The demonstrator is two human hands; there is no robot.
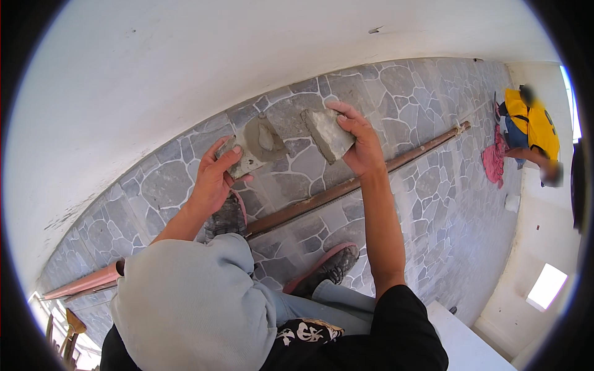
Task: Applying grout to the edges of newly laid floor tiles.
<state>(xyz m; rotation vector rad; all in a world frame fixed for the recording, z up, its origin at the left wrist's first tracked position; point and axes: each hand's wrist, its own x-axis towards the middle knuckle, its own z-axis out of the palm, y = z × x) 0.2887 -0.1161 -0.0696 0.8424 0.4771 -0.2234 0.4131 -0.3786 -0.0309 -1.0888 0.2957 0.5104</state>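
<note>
My left hand grips a small grey stone piece smeared with mortar, held against the stone-clad wall. My right hand holds a larger flat grey stone slab by its right edge, tilted away from the wall. Between the two hands a gap in the cladding shows wet grey mortar. My feet in dark shoes rest on a long reddish-brown pipe that runs across the wall.
The upper wall is plain white plaster. A person in a yellow top crouches at the far right beside a pink cloth. A white ledge lies at lower right.
</note>
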